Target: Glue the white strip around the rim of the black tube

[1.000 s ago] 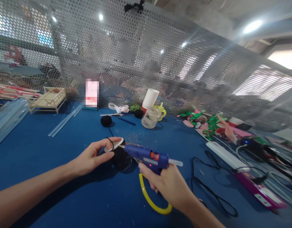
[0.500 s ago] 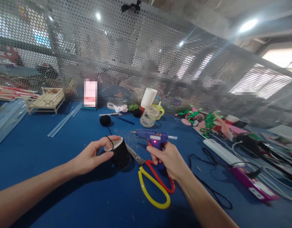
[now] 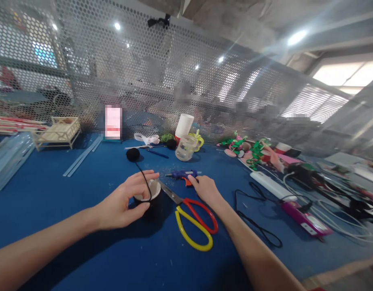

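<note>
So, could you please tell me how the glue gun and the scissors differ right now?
The glue gun has a blue body with an orange trigger, while the scissors have metal blades, one red handle and one yellow handle. The right hand touches the glue gun, whereas neither hand holds the scissors. The scissors lie lower in the picture than the glue gun. Both have their tips toward the picture's left.

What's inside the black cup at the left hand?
In the black cup, pale inner wall shows at the right. The left hand covers much of the opening, hiding the bottom; anything there cannot be seen.
</note>
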